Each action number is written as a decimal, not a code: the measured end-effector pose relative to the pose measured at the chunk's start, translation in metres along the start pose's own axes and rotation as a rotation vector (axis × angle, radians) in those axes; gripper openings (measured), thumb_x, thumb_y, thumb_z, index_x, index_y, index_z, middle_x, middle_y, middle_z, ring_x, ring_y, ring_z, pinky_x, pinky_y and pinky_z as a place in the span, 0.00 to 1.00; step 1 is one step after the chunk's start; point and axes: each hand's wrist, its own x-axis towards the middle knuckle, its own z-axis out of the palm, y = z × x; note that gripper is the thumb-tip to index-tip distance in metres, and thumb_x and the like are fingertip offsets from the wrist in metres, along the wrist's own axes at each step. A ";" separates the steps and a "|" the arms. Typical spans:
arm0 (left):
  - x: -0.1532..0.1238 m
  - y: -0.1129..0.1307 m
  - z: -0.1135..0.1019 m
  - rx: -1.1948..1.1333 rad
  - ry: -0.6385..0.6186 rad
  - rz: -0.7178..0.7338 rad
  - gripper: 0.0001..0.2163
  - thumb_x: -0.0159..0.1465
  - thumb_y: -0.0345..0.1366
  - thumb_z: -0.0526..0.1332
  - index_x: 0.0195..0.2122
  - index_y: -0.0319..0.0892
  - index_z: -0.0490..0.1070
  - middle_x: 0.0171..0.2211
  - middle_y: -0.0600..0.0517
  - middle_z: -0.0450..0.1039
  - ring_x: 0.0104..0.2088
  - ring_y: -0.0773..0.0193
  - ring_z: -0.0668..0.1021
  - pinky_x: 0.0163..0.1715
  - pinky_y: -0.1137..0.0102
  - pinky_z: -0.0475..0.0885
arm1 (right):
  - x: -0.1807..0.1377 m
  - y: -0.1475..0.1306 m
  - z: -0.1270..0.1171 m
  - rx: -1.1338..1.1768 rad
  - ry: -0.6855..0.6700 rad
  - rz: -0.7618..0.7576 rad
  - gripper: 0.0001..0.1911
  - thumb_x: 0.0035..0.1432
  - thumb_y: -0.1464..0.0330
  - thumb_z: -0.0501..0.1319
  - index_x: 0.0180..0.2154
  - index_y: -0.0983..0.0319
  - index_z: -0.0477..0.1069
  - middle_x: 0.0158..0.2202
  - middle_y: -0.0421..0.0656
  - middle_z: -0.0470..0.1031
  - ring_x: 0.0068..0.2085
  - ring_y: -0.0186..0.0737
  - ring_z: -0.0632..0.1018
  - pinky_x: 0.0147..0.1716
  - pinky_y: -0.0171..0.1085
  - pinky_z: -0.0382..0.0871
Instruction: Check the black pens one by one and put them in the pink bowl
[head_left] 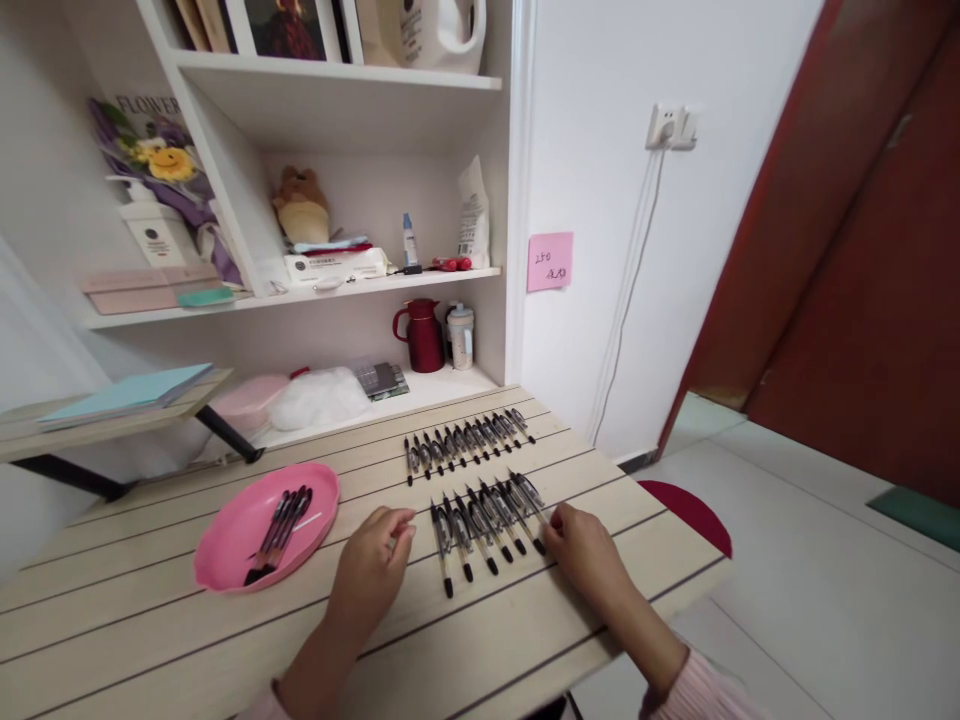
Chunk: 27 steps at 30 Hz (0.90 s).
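A front row of black-and-clear pens [480, 525] lies on the slatted wooden table, side by side, with dark ends toward me. Behind it is a second row of similar pens [465, 445]. My right hand [583, 548] is at the right end of the front row, its fingers closed at the lower part of the last pen [531, 497]; the fingertips are partly hidden. To the left of that row rests my left hand [371, 562], loosely bent with a small gap between thumb and forefinger, holding nothing.
A pink tray [217, 545] holds several dark pens [281, 530] and a thin white stick [307, 521]. A small raised stand [150, 405] with papers is at the left. White shelves [360, 290] bound the table's back; a red round stool [694, 510] is beyond its right edge.
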 end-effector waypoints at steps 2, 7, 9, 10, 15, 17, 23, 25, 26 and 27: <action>-0.001 0.012 0.009 -0.102 -0.044 -0.004 0.11 0.59 0.38 0.52 0.36 0.41 0.72 0.32 0.48 0.74 0.33 0.61 0.75 0.33 0.68 0.68 | 0.000 0.000 -0.003 0.084 0.008 0.004 0.07 0.49 0.72 0.53 0.25 0.63 0.68 0.24 0.46 0.74 0.28 0.38 0.72 0.26 0.33 0.55; -0.001 0.040 0.046 -0.606 -0.231 -0.294 0.14 0.56 0.41 0.56 0.39 0.39 0.71 0.31 0.47 0.75 0.32 0.60 0.75 0.29 0.69 0.68 | -0.014 -0.015 -0.007 0.427 0.008 -0.057 0.07 0.49 0.69 0.54 0.23 0.61 0.66 0.21 0.40 0.71 0.24 0.35 0.69 0.24 0.32 0.57; 0.000 0.049 0.062 -0.882 -0.288 -0.466 0.19 0.54 0.43 0.58 0.43 0.37 0.68 0.33 0.45 0.75 0.33 0.60 0.76 0.30 0.68 0.69 | -0.028 -0.029 -0.005 0.578 -0.043 -0.116 0.07 0.49 0.68 0.55 0.22 0.61 0.65 0.19 0.38 0.70 0.23 0.34 0.68 0.23 0.31 0.57; 0.000 0.052 0.068 -0.998 -0.302 -0.526 0.20 0.54 0.44 0.59 0.44 0.37 0.67 0.33 0.45 0.75 0.33 0.60 0.76 0.31 0.67 0.69 | -0.034 -0.036 -0.004 0.636 -0.081 -0.146 0.07 0.49 0.67 0.55 0.22 0.61 0.65 0.19 0.38 0.69 0.22 0.34 0.68 0.22 0.31 0.57; -0.005 0.056 0.081 -1.285 -0.236 -0.641 0.16 0.54 0.48 0.59 0.33 0.40 0.63 0.27 0.51 0.73 0.30 0.63 0.76 0.32 0.68 0.70 | -0.035 -0.044 -0.010 0.699 -0.173 -0.239 0.07 0.51 0.66 0.55 0.26 0.61 0.68 0.24 0.40 0.73 0.27 0.36 0.71 0.26 0.32 0.61; -0.009 0.054 0.079 -1.296 -0.241 -0.682 0.15 0.55 0.49 0.57 0.32 0.41 0.61 0.24 0.53 0.71 0.26 0.64 0.76 0.27 0.69 0.69 | -0.017 -0.031 -0.016 0.555 -0.036 -0.161 0.07 0.52 0.66 0.54 0.30 0.61 0.68 0.26 0.41 0.73 0.27 0.37 0.71 0.28 0.34 0.61; -0.018 0.052 0.078 -1.234 -0.273 -0.693 0.15 0.56 0.49 0.54 0.32 0.42 0.61 0.17 0.60 0.62 0.12 0.72 0.66 0.11 0.78 0.57 | 0.031 -0.001 -0.005 0.077 0.055 -0.084 0.21 0.49 0.74 0.55 0.48 0.64 0.59 0.39 0.49 0.71 0.39 0.42 0.72 0.35 0.35 0.59; -0.019 0.051 0.081 -1.206 -0.293 -0.669 0.15 0.56 0.49 0.54 0.31 0.41 0.61 0.16 0.61 0.62 0.10 0.75 0.62 0.09 0.79 0.51 | 0.035 0.000 0.004 0.036 0.030 -0.105 0.23 0.48 0.76 0.54 0.48 0.65 0.58 0.39 0.49 0.71 0.40 0.42 0.72 0.36 0.35 0.59; -0.019 0.050 0.081 -1.193 -0.305 -0.659 0.14 0.56 0.49 0.54 0.31 0.41 0.61 0.16 0.61 0.62 0.09 0.76 0.60 0.09 0.79 0.49 | 0.035 0.000 0.007 0.025 0.025 -0.111 0.23 0.48 0.77 0.54 0.49 0.65 0.58 0.39 0.49 0.71 0.40 0.42 0.72 0.36 0.35 0.59; -0.019 0.049 0.082 -1.181 -0.318 -0.651 0.15 0.56 0.49 0.54 0.31 0.41 0.62 0.16 0.61 0.62 0.09 0.77 0.60 0.09 0.79 0.47 | 0.035 0.001 0.010 0.022 0.021 -0.114 0.23 0.48 0.78 0.53 0.49 0.66 0.58 0.38 0.49 0.72 0.39 0.42 0.72 0.36 0.35 0.58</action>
